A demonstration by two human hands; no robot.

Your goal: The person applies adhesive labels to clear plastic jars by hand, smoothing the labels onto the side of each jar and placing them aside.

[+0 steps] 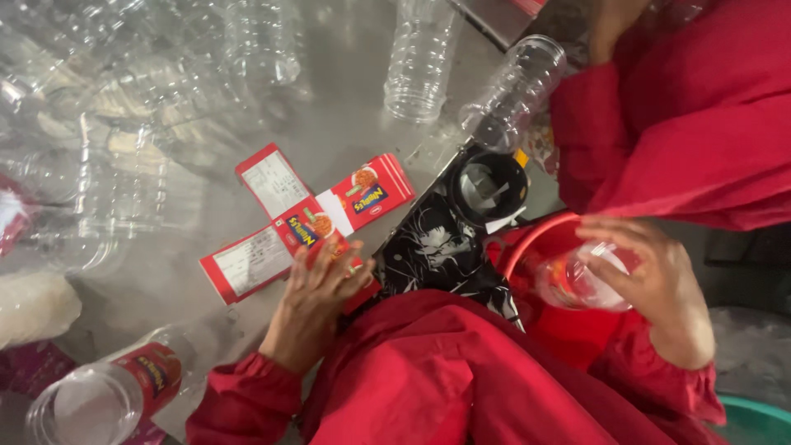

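The left hand is lying palm down with its fingers stretched forward and slightly fanned, the wrist bending back into a red sleeve that is running toward the lower left. The right hand is curling inward in a loose grip, thumb and fingertips bent toward each other, its red-sleeved forearm angling down toward the lower right.

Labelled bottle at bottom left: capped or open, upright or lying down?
Open and lying down. The labelled bottle rests on its side on the metal table, its wide uncapped mouth facing the camera. It looks empty.
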